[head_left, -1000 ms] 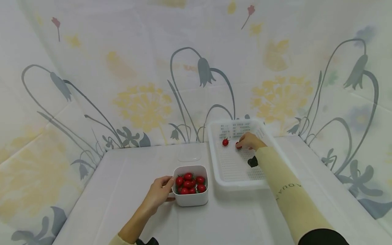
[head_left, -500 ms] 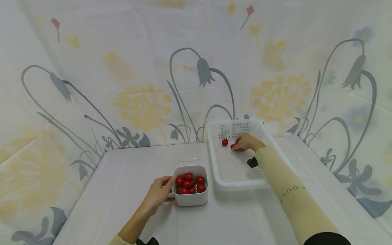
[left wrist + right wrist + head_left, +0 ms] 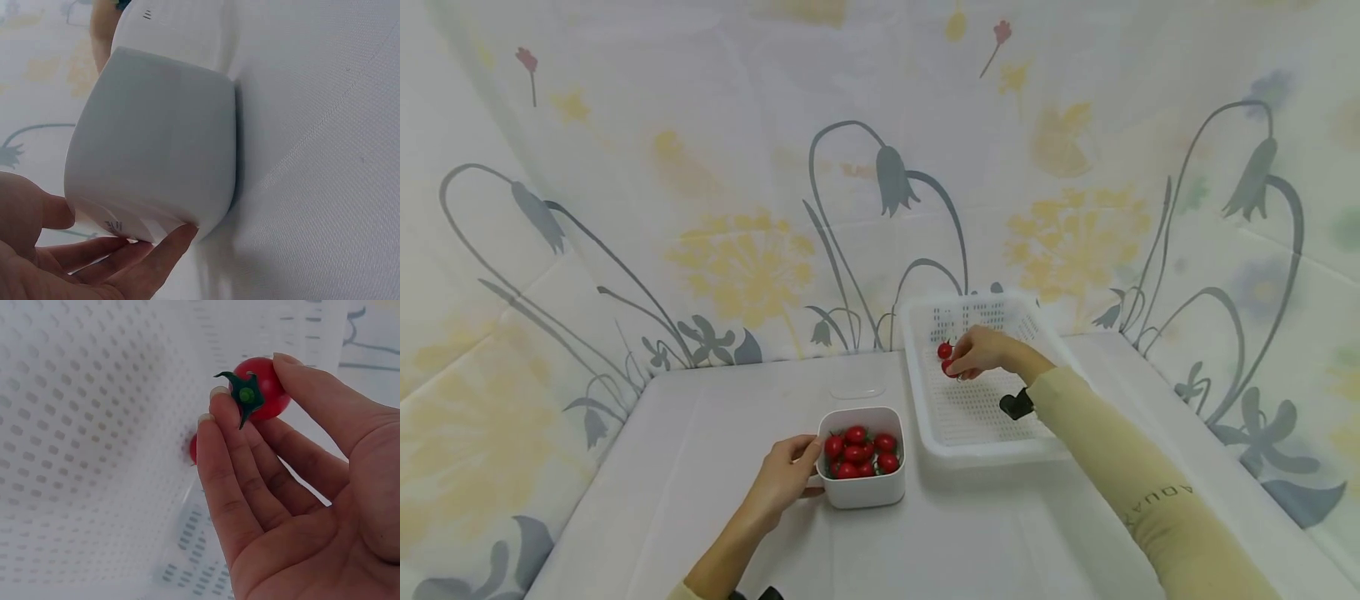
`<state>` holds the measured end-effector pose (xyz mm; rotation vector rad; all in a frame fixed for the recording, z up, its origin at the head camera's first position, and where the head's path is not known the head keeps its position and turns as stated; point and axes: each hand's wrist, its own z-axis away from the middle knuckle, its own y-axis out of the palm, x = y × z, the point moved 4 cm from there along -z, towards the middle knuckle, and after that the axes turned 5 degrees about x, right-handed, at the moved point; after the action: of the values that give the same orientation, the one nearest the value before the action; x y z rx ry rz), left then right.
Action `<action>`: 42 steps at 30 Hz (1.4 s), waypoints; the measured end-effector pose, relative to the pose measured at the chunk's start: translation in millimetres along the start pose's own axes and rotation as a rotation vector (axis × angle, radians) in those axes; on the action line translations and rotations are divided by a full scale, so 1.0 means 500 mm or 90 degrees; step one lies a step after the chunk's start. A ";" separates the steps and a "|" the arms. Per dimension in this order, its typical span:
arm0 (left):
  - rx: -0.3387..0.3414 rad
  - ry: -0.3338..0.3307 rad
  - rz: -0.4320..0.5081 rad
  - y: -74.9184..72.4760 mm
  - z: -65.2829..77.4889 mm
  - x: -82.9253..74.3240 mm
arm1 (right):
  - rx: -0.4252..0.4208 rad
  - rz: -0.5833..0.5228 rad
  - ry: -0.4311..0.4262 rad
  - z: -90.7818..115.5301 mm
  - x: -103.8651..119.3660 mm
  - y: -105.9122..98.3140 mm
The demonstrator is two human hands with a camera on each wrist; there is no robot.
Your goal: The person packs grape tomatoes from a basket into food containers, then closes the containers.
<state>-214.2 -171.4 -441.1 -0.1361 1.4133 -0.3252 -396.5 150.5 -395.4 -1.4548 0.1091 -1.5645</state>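
Observation:
My left hand (image 3: 781, 477) holds the left side of a small white box (image 3: 867, 493) standing upright on the table. Its thumb is at the rim and its fingertips lie against the outer wall (image 3: 150, 131). Several red cherry tomatoes (image 3: 855, 453) lie inside. Over the white perforated basket (image 3: 997, 454), my right hand (image 3: 985, 353) pinches one cherry tomato (image 3: 262, 387) between thumb and fingertips. That tomato has a green star-shaped calyx. Another cherry tomato (image 3: 945, 350) sits in the basket just beyond, partly hidden behind the fingers in the right wrist view.
A clear flat lid-like piece (image 3: 857, 393) lies behind the box. The white-covered table (image 3: 745, 400) ends at a flower-printed cloth backdrop (image 3: 737, 167). The basket's raised rim stands close to the box's right side.
My right hand has moved left and slightly nearer with the cherry tomato, toward the basket's left wall. The left hand stays on the box. The head view has shifted slightly.

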 end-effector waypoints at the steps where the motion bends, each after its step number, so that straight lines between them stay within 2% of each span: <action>1: 0.000 0.001 0.000 0.000 0.000 0.000 | 0.005 0.004 -0.007 0.005 0.007 0.004; 11: 0.002 -0.003 -0.004 0.000 0.000 0.001 | 0.024 0.024 -0.051 0.041 0.063 0.027; 21: 0.000 -0.006 -0.013 -0.001 0.003 -0.002 | 0.057 0.034 -0.098 0.068 0.095 0.051; 33: -0.004 0.000 -0.012 -0.002 0.003 -0.002 | 0.070 0.018 -0.108 0.098 0.133 0.069; 42: 0.001 0.003 -0.014 -0.001 0.002 -0.003 | 0.083 0.017 -0.148 0.126 0.172 0.097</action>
<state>-213.2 -171.5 -439.6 -0.1491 1.4169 -0.3452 -303.4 99.2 -346.1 -1.5130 -0.1072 -1.3445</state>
